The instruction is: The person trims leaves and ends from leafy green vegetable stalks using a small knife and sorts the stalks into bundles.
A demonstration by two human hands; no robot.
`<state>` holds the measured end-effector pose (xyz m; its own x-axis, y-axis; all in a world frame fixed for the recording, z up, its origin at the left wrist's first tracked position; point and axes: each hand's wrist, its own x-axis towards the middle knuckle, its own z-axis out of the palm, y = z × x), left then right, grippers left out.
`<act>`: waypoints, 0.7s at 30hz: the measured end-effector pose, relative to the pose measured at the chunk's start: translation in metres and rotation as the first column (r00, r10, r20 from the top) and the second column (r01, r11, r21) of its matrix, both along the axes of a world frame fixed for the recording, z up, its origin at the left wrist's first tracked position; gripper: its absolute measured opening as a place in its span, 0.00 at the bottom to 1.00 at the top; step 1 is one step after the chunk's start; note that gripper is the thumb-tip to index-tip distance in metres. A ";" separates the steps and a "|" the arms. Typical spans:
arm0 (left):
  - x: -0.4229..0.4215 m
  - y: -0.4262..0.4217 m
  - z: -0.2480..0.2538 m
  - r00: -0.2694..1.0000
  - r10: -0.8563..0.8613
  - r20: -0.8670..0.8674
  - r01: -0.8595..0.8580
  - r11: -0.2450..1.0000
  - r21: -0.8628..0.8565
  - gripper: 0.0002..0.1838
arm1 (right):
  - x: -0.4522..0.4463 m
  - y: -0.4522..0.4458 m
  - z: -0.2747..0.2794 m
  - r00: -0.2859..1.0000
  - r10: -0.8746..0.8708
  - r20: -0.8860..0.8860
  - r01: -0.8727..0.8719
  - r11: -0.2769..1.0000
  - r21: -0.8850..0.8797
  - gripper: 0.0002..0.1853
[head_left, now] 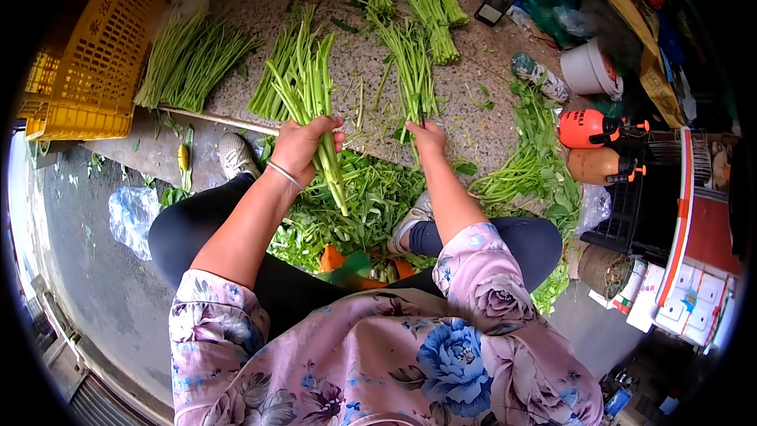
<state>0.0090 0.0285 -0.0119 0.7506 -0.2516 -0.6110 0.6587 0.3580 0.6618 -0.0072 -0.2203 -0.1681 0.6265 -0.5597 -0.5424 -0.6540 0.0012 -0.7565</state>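
My left hand (pixel 303 148) is closed round a bunch of green vegetable stalks (pixel 314 87), their cut ends pointing down toward my lap. My right hand (pixel 427 142) is closed beside the lower ends of another stalk bundle (pixel 414 71) lying on the stone slab. A thin dark piece shows at its fingertips, too small to name. Another bundle (pixel 272 83) rests behind the left hand, and a wide row of stalks (pixel 195 63) lies farther left. Below both hands is a heap of leafy greens (pixel 359 197) between my feet.
A yellow plastic crate (pixel 98 47) stands on the left. On the right are loose greens (pixel 528 158), a white bucket (pixel 587 67), a red spray bottle (pixel 583 128) and an orange one (pixel 595 166). A clear plastic bag (pixel 132 217) lies on the ground at left.
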 end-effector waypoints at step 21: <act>0.001 -0.010 0.003 1.000 0.003 0.011 -0.002 1.000 -0.024 0.09 | 0.005 -0.017 0.081 0.944 -0.170 0.283 0.024 0.891 0.453 0.13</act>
